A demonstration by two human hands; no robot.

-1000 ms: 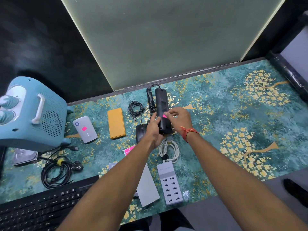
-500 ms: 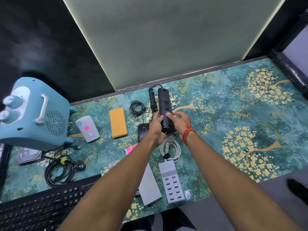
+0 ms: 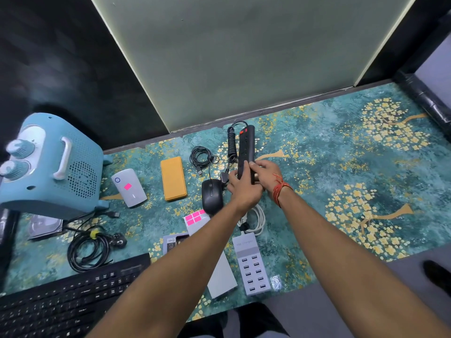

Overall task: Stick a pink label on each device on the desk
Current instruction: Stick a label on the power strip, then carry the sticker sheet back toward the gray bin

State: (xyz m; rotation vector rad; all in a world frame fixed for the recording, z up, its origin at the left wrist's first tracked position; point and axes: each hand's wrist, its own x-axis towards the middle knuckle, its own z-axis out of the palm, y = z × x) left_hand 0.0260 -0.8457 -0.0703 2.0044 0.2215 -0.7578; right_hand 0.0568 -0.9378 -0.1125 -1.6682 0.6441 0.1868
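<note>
a desk [image 3: 341, 172] with a teal flowered cover carries a heater [image 3: 53, 167], keyboard [image 3: 61, 301], mouse [image 3: 211, 195], charger [image 3: 252, 267], yellow case [image 3: 173, 178]

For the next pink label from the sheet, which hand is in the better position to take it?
Left, probably. The left hand lies nearest the label sheet, which is beside the left forearm. The right hand is on the far side of the power strip, with its fingers on the strip.
</note>
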